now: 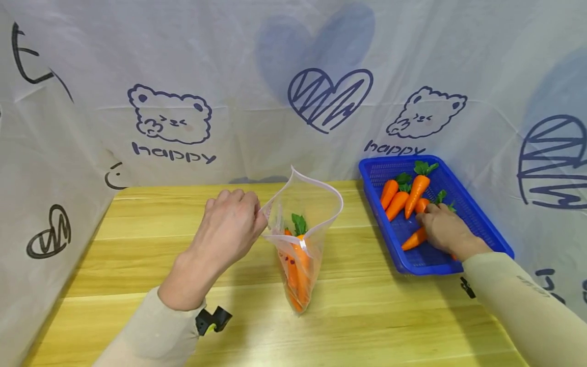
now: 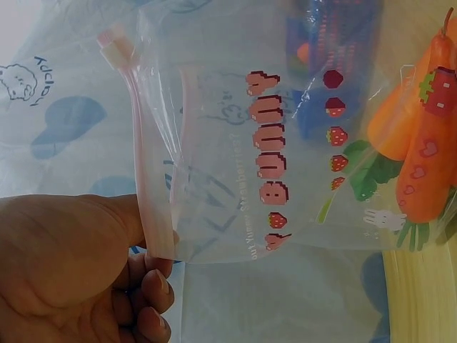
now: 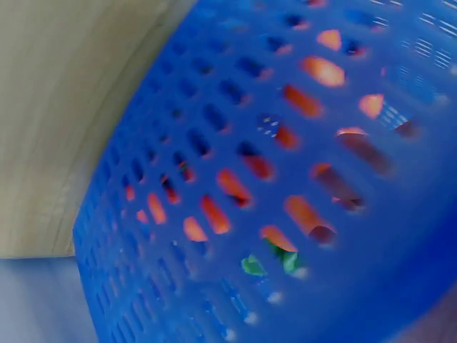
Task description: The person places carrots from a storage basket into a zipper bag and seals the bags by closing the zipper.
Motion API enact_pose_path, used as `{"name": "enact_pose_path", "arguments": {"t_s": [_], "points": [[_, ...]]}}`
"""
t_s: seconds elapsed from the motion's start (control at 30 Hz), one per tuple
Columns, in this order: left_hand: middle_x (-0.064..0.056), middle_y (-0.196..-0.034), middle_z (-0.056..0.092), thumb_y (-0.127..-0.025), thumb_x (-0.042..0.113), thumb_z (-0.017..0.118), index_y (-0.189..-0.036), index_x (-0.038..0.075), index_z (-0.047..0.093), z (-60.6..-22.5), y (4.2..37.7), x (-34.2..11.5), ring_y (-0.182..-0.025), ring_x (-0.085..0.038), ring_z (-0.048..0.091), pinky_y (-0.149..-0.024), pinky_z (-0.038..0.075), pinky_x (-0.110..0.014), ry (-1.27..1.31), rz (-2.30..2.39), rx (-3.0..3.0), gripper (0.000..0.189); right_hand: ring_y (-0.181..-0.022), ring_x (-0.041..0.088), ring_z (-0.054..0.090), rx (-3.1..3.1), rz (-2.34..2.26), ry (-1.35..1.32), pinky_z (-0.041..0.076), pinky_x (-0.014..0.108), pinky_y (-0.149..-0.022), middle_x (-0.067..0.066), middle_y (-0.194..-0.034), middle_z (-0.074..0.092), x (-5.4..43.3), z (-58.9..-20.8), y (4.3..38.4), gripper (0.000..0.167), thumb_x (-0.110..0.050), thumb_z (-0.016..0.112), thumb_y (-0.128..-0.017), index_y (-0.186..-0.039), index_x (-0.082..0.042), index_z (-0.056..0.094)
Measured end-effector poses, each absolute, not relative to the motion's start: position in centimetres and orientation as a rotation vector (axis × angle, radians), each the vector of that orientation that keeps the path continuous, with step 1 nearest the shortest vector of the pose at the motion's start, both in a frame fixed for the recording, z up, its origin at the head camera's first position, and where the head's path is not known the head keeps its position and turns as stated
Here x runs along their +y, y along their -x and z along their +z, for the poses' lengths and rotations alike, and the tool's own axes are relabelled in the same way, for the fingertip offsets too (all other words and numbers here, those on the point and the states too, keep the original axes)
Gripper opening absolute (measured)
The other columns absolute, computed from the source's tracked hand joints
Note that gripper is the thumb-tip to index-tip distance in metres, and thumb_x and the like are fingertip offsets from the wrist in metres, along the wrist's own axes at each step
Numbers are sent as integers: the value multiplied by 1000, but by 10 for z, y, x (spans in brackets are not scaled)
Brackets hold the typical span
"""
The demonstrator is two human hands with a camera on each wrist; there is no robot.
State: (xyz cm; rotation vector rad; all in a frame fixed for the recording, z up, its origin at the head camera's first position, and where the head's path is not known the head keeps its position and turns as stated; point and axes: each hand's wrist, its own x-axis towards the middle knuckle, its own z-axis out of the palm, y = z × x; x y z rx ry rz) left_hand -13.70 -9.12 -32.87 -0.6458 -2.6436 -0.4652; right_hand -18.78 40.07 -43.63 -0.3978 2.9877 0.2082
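Note:
A clear zip bag [image 1: 327, 224] with a pale pink rim stands with its mouth spread wide. My left hand [image 1: 229, 221] pinches its left edge between thumb and fingers, as the left wrist view also shows. Inside the bag are orange carrots [image 1: 300, 270] with green tops, lying tip down. In the left wrist view, the bag's printed side [image 2: 271, 143] carries pink lettering and strawberries. My right hand [image 1: 445, 229] reaches into the blue basket [image 1: 399, 260], over a carrot [image 1: 415, 238]; its fingertips are partly hidden among the carrots.
Several other carrots [image 1: 416, 193] lie at the basket's back left. The basket's slotted wall [image 3: 235, 179] fills most of the right wrist view. A wooden table [image 1: 151, 219] lies under everything, with a printed white cloth [image 1: 247, 76] behind and at the sides.

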Motion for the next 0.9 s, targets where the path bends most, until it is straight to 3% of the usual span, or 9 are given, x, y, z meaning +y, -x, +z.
{"name": "enact_pose_path", "arguments": {"t_s": [0.13,0.23,0.33,0.47,0.67,0.73,0.8,0.9], "points": [[-3,-69,51,-93,11,58,-76,9,58,-329,137,-92,-65,-26,44,-61,30,-35,637,-466,-2654,17,-88,44,63,2979,-12,91,54,57,-73,23,-97,64,402,-427,190,13,-14,61,-97,-96,-3,68],[-3,-69,51,-93,11,58,-76,9,59,-330,137,-92,-65,-26,45,-61,31,-35,636,-461,-2653,17,-75,39,65,2896,-123,-231,53,51,-60,21,-84,64,406,-421,189,31,-29,56,-102,-86,-4,64],[-3,-69,52,-93,11,58,-76,9,59,-330,137,-92,-65,-26,45,-61,31,-35,637,-453,-2645,17,-72,36,65,2767,-129,-431,52,46,-59,19,-78,63,409,-418,186,48,-46,51,-105,-83,-5,63],[-3,-69,52,-93,11,58,-76,9,59,-330,137,-93,-65,-26,45,-61,31,-36,634,-451,-2647,17,-72,32,63,2679,-90,-500,51,42,-63,16,-77,60,409,-421,182,55,-55,55,-103,-90,-2,63],[-3,-70,52,-92,11,59,-76,9,60,-329,136,-92,-66,-26,46,-61,32,-36,630,-453,-2652,16,-74,31,57,2686,-154,-459,48,43,-65,13,-79,52,405,-433,180,50,-50,62,-99,-92,0,61],[-3,-70,52,-93,12,60,-77,9,60,-329,136,-92,-66,-26,46,-61,32,-36,632,-451,-2653,16,-78,36,60,2707,-188,-468,51,48,-68,17,-82,55,404,-436,181,52,-45,63,-97,-99,7,57],[-3,-70,52,-93,12,60,-77,8,60,-329,136,-92,-67,-26,46,-61,32,-36,633,-453,-2654,16,-86,46,64,2738,-202,-476,54,56,-74,29,-91,61,403,-439,181,61,-39,63,-95,-116,17,50],[-3,-70,52,-93,12,60,-78,8,60,-329,135,-92,-67,-26,46,-62,32,-36,632,-458,-2655,16,-103,61,61,2767,-227,-497,52,66,-86,48,-114,57,402,-442,181,86,-29,58,-94,-145,29,19]]}}
